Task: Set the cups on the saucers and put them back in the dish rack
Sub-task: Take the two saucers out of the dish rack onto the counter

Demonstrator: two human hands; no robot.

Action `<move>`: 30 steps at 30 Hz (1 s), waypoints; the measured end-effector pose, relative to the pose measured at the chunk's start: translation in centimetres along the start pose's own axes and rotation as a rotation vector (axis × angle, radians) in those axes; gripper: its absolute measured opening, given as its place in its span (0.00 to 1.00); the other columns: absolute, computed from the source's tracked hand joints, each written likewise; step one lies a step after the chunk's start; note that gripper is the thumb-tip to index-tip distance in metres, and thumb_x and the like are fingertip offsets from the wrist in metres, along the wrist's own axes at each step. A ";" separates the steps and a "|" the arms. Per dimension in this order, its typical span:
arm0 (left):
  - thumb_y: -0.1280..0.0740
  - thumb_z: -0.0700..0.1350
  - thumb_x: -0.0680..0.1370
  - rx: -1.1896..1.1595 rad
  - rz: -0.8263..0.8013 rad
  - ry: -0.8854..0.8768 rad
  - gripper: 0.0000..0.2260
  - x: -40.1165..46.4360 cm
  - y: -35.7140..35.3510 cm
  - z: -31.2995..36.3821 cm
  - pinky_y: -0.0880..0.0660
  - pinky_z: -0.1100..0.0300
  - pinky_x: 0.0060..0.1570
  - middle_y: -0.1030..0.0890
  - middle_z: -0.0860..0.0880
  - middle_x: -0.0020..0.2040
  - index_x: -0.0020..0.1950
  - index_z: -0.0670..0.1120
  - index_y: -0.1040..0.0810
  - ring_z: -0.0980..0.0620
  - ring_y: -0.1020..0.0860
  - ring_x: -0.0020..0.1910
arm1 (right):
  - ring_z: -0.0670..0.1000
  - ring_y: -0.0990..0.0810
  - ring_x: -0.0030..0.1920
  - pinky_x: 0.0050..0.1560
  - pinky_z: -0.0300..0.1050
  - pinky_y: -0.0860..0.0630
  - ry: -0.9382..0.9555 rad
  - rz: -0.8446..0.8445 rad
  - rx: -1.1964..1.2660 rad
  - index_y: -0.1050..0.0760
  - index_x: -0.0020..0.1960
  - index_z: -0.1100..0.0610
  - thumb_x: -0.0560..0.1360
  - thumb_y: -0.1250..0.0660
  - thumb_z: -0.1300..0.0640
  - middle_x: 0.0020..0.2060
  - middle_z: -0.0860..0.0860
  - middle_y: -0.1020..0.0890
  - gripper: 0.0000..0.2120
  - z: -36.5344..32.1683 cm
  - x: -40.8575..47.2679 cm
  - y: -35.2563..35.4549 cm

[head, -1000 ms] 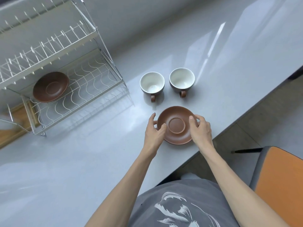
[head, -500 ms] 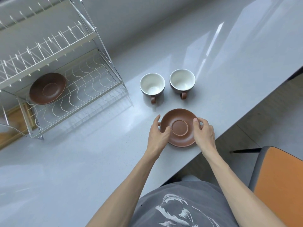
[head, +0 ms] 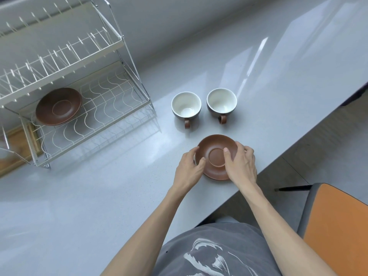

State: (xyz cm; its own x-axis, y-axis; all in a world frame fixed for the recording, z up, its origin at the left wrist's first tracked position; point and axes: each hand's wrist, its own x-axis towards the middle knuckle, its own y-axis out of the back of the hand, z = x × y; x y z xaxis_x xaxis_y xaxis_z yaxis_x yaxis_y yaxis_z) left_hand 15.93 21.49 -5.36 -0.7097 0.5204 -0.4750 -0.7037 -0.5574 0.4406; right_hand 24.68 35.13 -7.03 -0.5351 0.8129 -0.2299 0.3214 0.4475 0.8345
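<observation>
Two hands on the near saucer (head: 216, 156), which sits on the counter (head: 99, 196): left hand (head: 189, 170) grips its left rim, right hand (head: 240, 166) its right rim, thumb over the centre ring. Both cups (head: 186, 107) (head: 221, 103) stand just beyond, handles facing near. Second saucer (head: 58, 106) lies in the dish rack (head: 111, 100), far left.

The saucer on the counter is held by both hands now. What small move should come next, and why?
Probably let go with the right hand and reach for the nearer cup, to set it on the saucer. The saucer lies flat on the counter with its centre ring bare, the left hand can steady it, and both cups stand empty just behind it, handles toward the person.
</observation>
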 end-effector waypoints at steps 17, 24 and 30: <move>0.45 0.54 0.84 0.532 0.453 0.002 0.23 -3.7 10.2 -6.5 0.45 0.46 0.76 0.35 0.45 0.78 0.79 0.52 0.38 0.44 0.39 0.78 | 0.60 0.35 0.72 0.66 0.59 0.36 0.645 -0.055 -0.219 0.33 0.72 0.54 0.80 0.40 0.44 0.72 0.60 0.34 0.25 -13.3 -3.6 -5.1; 0.47 0.55 0.84 0.708 0.581 0.133 0.24 -4.9 16.4 -9.2 0.53 0.39 0.77 0.40 0.46 0.81 0.79 0.53 0.41 0.42 0.47 0.81 | 0.58 0.38 0.74 0.69 0.56 0.38 0.921 -0.139 -0.272 0.34 0.73 0.54 0.80 0.41 0.45 0.74 0.58 0.35 0.24 -19.8 -5.2 -8.0; 0.47 0.56 0.83 0.736 0.683 0.208 0.24 -4.7 22.3 -10.5 0.51 0.39 0.77 0.38 0.45 0.80 0.79 0.53 0.40 0.42 0.45 0.80 | 0.58 0.39 0.75 0.70 0.55 0.39 1.038 -0.165 -0.299 0.35 0.74 0.53 0.80 0.41 0.45 0.74 0.58 0.37 0.25 -25.0 -4.6 -9.4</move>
State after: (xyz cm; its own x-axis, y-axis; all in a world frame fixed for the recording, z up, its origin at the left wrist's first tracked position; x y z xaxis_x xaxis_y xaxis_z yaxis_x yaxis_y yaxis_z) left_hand 3.93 -0.15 -1.31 -0.9961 0.0794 -0.0394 -0.0489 -0.1212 0.9914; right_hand 4.61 17.90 -1.33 -0.9975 -0.0216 0.0672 0.0577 0.2996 0.9523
